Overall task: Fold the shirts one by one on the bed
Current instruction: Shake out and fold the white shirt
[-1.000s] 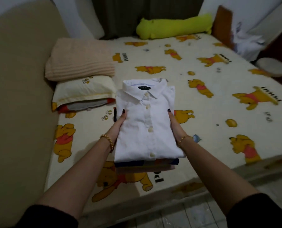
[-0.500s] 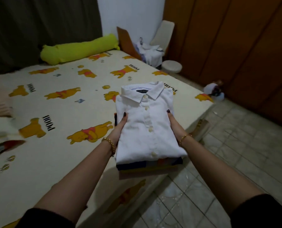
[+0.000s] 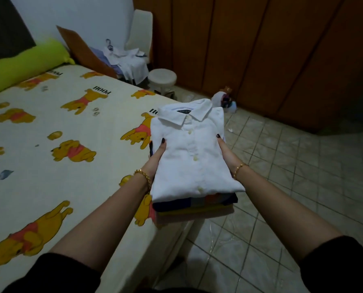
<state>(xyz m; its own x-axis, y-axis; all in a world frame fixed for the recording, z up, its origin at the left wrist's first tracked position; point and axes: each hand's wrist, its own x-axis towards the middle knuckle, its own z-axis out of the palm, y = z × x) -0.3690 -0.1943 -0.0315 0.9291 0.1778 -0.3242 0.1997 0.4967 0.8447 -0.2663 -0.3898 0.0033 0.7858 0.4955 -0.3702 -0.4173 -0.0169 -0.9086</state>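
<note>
A stack of folded shirts is lifted in the air over the bed's right edge. On top lies a white buttoned shirt [image 3: 192, 153] with its collar pointing away from me. Under it show a dark blue layer and orange and yellow folded shirts [image 3: 195, 206]. My left hand [image 3: 156, 157] grips the stack's left side, thumb on the white shirt. My right hand [image 3: 226, 153] grips the right side the same way. The fingers of both hands are hidden under the stack.
The bed [image 3: 49, 166] with a yellow bear-print sheet fills the left. A lime bolster [image 3: 22, 64] lies at its far end. Beyond the bed stand a chair with clothes [image 3: 125, 60] and a white stool [image 3: 162, 78]. Wooden wardrobe doors [image 3: 261, 49] and tiled floor [image 3: 292, 176] are to the right.
I have turned right with the stack held in both hands. It has gone from over the bed to over the bed's edge and floor. The grip is unchanged.
</note>
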